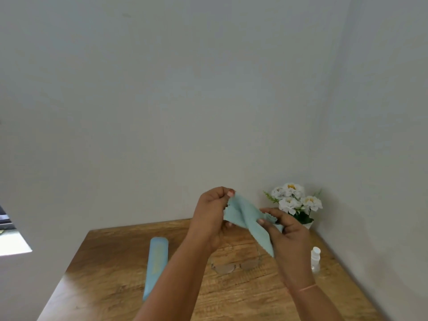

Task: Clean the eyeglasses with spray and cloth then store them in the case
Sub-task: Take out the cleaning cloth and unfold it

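Here we see both hands raised above a wooden table [115,262] set in a corner of pale walls, with a light blue-green cloth [247,218] stretched between them. The left hand [209,216] is closed on the cloth's upper left corner, its thumb and fingers pinching the fabric near the top of the hand. The right hand [286,235] is closed on the cloth's right part, thumb pressing on a bunched fold, and a loose corner of cloth hangs down beside its palm. A thin orange band [306,287] circles the right wrist. Under the hands the eyeglasses [234,266] lie on the table with their temples open, lenses nearer us, touched by neither hand. The long pale blue case [155,262] lies on the table to the left of the glasses, well apart from them and partly crossed by the left forearm; we cannot tell whether it is open. The small clear spray bottle [315,259] with a white top stands to the right of the right hand, near the wall. A pot of white flowers [296,200] sits in the far corner, behind the right hand.
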